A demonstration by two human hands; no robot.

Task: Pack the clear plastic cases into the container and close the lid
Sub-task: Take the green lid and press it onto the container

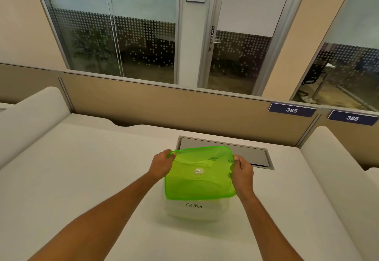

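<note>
A translucent green lid point(200, 173) is held over a clear plastic container point(194, 209) that stands on the white desk point(92, 178). The lid is tilted, its far edge raised and its near edge resting on the container's rim. My left hand point(162, 165) grips the lid's left far corner. My right hand point(243, 171) grips its right edge. The container's front wall bears a handwritten label. Pale shapes show through its wall, but I cannot make out the clear cases.
A grey cable hatch point(254, 154) is set into the desk just behind the container. A beige partition point(164, 104) with number plates 385 and 386 runs along the desk's far edge. White side dividers point(30, 121) stand to the left and right.
</note>
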